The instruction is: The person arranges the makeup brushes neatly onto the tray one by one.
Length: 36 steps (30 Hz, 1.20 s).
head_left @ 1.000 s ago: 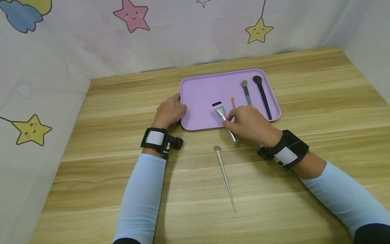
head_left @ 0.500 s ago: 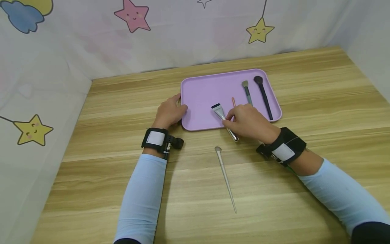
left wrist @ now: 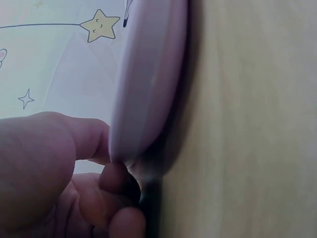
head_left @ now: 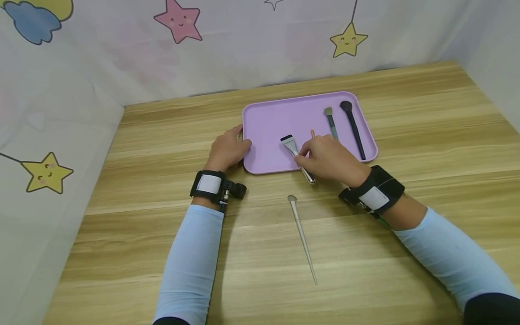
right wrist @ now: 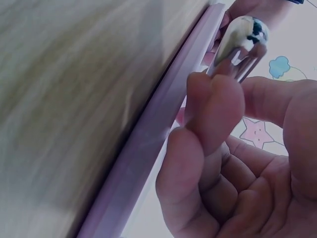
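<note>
My left hand (head_left: 227,148) pinches the left rim of a lilac tray (head_left: 268,168), thumb on top; the left wrist view shows fingertips curled under the tray edge (left wrist: 143,84). My right hand (head_left: 331,158) pinches a silver makeup brush (head_left: 290,144) with flat black bristles between thumb and fingers. Its head points up and left over the tray, and its shiny handle end (right wrist: 245,42) sticks out past the fingers. Inside the tray lie a black brush (head_left: 354,124), a green brush (head_left: 331,122) and a thin orange-tipped stick (head_left: 312,133), partly hidden by my right hand.
On the wooden table (head_left: 252,266), in front of the tray, lies a slim pale brush (head_left: 301,234). A white curtain (head_left: 260,54) with printed stars hangs behind the table and along its left side.
My right hand has shifted slightly left with the silver brush, and its handle end has risen a little toward the tray. My left hand stays at the tray rim.
</note>
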Each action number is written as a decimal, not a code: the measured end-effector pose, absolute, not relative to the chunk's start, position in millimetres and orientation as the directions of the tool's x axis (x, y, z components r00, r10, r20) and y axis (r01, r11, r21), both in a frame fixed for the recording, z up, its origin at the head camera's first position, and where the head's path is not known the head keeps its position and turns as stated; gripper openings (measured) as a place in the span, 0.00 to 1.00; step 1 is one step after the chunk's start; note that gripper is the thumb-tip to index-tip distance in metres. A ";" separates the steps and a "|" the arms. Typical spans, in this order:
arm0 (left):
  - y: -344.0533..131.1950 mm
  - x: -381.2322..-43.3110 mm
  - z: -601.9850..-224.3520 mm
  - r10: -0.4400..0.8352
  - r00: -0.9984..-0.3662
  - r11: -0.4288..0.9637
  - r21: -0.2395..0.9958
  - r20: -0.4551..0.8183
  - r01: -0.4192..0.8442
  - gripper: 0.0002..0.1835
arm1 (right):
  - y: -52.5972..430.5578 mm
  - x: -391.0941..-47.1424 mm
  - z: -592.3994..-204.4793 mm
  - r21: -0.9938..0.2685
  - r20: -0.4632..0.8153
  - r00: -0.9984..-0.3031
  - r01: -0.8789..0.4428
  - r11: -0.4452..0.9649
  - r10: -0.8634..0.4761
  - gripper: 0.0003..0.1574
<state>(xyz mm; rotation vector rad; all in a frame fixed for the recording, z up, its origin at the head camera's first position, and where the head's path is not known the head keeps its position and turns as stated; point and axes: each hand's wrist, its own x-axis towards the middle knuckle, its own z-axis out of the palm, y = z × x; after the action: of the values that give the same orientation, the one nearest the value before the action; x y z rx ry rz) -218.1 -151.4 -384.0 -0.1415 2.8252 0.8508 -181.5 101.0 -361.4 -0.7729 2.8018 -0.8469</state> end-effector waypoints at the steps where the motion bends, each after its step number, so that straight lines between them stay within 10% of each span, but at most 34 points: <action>1: -151.4 -218.3 -383.8 -0.038 -0.978 0.831 0.537 -0.205 -0.145 0.34 | 101.1 -182.1 -361.3 -0.544 0.036 -0.864 -0.439 0.715 -0.503 0.13; 36: -149.9 -215.2 -378.5 -0.034 -0.978 0.821 0.552 -0.206 -0.145 0.34 | 93.0 -199.7 -361.6 -0.566 0.036 -0.879 -0.410 0.715 -0.476 0.17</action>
<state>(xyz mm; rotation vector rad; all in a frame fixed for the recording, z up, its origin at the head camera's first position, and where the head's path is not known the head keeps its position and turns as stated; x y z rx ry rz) -215.2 -149.9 -378.5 -0.1395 2.8174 0.8762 -199.7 93.0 -361.6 -0.7272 2.8045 -0.8839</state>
